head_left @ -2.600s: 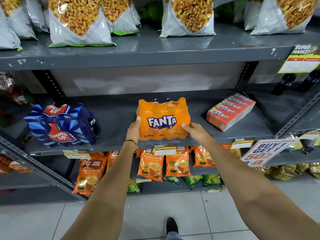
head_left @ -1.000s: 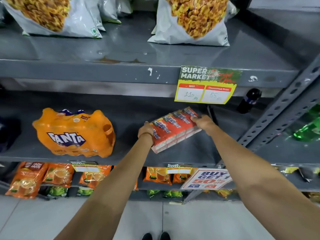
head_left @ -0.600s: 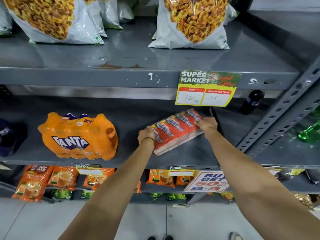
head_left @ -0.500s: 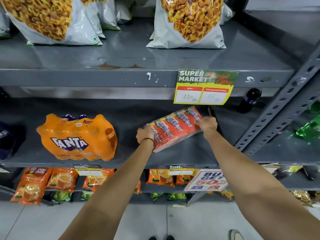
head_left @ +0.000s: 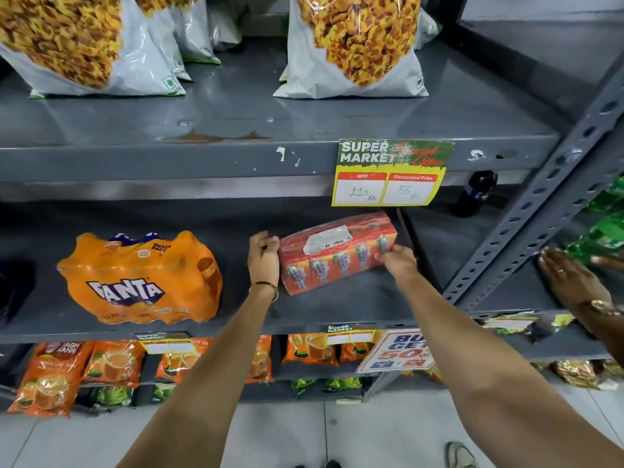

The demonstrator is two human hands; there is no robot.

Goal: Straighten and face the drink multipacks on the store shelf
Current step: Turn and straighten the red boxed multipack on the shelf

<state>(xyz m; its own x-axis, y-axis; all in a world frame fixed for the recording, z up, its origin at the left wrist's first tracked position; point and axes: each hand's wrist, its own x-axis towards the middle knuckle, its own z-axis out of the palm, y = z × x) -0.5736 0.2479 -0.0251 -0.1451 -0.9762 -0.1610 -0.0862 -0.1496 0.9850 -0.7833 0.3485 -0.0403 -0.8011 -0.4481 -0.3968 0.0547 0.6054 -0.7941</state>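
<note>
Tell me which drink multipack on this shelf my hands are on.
The red carton multipack, right of the orange Fanta pack: the right hand holds its right end, the left hand is at its left end.

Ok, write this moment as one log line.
red multipack: askew on shelf; left hand: at its left end, grip unclear; right hand: holds its right end; Fanta pack: logo forward

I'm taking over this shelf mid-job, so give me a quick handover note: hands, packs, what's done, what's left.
Left hand: curled against the left end of the red multipack; grip unclear.
Right hand: grips its front right corner.
Fanta pack: label forward, near the front edge of the middle shelf; looks done.
Left to do: red multipack sits angled to the edge; square it up.
</note>
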